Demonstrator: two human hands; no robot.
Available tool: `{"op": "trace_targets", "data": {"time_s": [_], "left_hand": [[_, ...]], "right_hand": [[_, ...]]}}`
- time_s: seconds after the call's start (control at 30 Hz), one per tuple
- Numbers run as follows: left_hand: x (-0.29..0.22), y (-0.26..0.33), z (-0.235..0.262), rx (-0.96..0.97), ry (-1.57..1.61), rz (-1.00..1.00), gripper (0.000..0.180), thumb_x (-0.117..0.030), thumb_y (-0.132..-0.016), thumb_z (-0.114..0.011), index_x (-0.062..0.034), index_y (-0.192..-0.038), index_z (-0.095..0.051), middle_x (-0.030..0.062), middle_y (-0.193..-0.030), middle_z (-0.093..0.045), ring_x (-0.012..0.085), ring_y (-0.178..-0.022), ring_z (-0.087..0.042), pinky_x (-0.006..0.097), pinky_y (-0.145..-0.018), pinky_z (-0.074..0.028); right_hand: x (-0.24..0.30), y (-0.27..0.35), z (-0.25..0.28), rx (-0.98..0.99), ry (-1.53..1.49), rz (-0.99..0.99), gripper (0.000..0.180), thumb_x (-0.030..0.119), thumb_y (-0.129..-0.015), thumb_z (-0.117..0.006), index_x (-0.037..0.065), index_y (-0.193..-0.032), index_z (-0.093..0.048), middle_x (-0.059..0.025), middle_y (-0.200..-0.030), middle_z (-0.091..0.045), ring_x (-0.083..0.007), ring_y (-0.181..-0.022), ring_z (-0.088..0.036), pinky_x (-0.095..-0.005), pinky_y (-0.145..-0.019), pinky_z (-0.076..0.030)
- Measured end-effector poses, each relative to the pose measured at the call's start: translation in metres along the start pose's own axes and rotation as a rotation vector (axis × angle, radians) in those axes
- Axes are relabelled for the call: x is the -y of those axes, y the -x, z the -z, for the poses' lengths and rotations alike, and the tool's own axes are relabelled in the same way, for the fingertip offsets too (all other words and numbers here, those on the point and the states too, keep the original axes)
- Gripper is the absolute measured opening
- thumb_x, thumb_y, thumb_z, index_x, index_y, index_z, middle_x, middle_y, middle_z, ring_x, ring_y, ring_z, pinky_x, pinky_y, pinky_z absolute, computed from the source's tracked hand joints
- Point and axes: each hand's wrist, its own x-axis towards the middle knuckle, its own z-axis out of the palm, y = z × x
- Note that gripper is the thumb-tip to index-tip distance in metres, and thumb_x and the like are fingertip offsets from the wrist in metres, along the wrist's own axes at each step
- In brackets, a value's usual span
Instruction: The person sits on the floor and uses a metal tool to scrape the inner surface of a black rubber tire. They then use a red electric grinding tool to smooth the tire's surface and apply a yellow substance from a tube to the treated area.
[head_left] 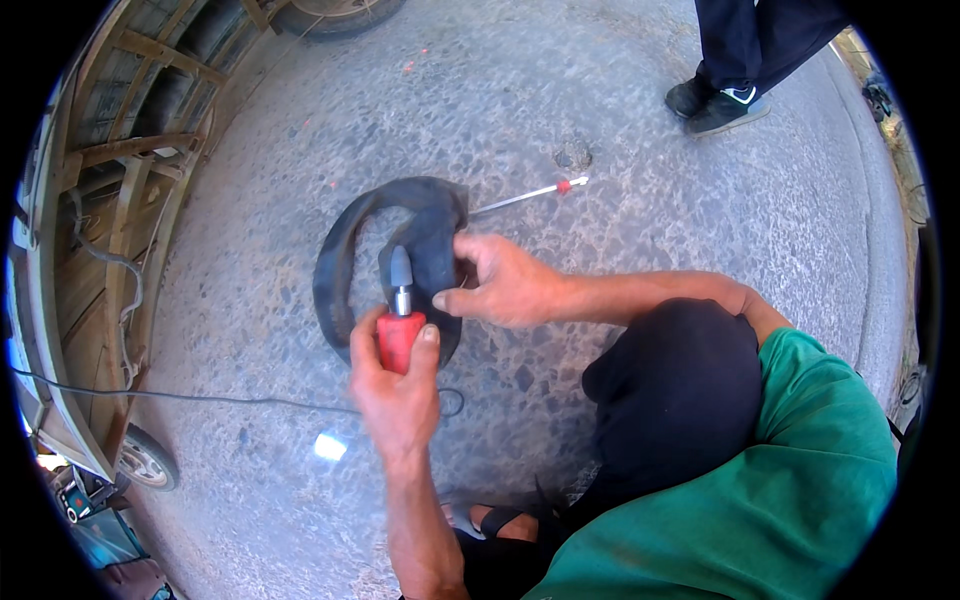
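Note:
A deflated black inner tube (pixel 335 270) lies bent into a ring on the ground before me. My right hand (pixel 510 285) grips a flattened part of it between thumb and fingers. In my left hand (pixel 395 395) is a red rotary tool (pixel 401 340) with a grey cone-shaped grinding tip (pixel 401 268) pointing away from me. The tip overlaps the tube in view; whether it touches the rubber I cannot tell. A dark cable (pixel 250 401) runs from the left edge to behind my left wrist, with a small loop to its right.
Beyond the tube lies a thin metal rod (pixel 530 197) with a red band. Another person's legs and dark shoes (pixel 715 105) stand at the far right. A wooden frame (pixel 130 200) lines the left; wheels show at the top (pixel 335 15) and lower left (pixel 148 460).

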Motion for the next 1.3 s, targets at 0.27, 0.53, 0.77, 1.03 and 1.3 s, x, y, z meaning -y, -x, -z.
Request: {"op": "trace_targets", "data": {"time_s": [0.27,0.53,0.77,1.03,1.3], "left_hand": [[0.004,0.001,-0.005,0.048,0.034,-0.015,0.049,-0.017,-0.087,-0.079,0.0019,-0.128,-0.06,0.018,-0.109,-0.069,0.0248,-0.099,-0.065,0.039,-0.09,-0.052],[0.006,0.0,-0.005,0.034,0.042,-0.012,0.049,-0.016,-0.087,-0.078,0.0029,-0.128,-0.059,0.0187,-0.111,-0.068,0.0256,-0.101,-0.066,0.039,-0.091,-0.052],[0.01,-0.003,-0.003,0.0,0.062,-0.013,0.049,-0.016,-0.088,-0.077,0.0028,-0.128,-0.059,0.0181,-0.111,-0.067,0.025,-0.1,-0.064,0.038,-0.091,-0.051],[-0.002,0.002,-0.004,0.061,-0.016,-0.105,0.049,-0.015,-0.087,-0.078,0.0025,-0.129,-0.059,0.0189,-0.11,-0.068,0.0256,-0.1,-0.066,0.039,-0.091,-0.052],[0.008,-0.001,-0.006,0.017,0.014,-0.039,0.049,-0.015,-0.087,-0.078,0.0024,-0.129,-0.059,0.0205,-0.111,-0.069,0.0271,-0.1,-0.067,0.04,-0.09,-0.053]], "right_hand": [[-0.002,0.0,0.0,0.008,-0.008,0.038,0.039,0.006,-0.086,-0.07,-0.007,-0.121,-0.06,-0.0173,-0.109,-0.072,-0.0225,-0.102,-0.07,-0.0345,-0.089,-0.058],[-0.007,-0.002,-0.002,0.006,-0.06,0.05,0.037,0.006,-0.086,-0.07,-0.006,-0.12,-0.061,-0.0162,-0.108,-0.072,-0.0201,-0.101,-0.07,-0.0343,-0.087,-0.058],[-0.003,-0.001,-0.002,0.002,-0.014,0.038,0.037,0.006,-0.086,-0.069,-0.007,-0.12,-0.061,-0.017,-0.108,-0.072,-0.0215,-0.101,-0.07,-0.0347,-0.088,-0.058],[-0.006,-0.002,-0.003,-0.01,-0.079,0.054,0.036,0.007,-0.087,-0.069,-0.006,-0.12,-0.062,-0.0165,-0.108,-0.072,-0.0208,-0.101,-0.069,-0.0353,-0.09,-0.057],[-0.016,-0.005,-0.005,-0.044,-0.092,0.062,0.03,0.007,-0.089,-0.068,-0.007,-0.116,-0.064,-0.0159,-0.105,-0.073,-0.0195,-0.098,-0.07,-0.0347,-0.088,-0.057]]}}
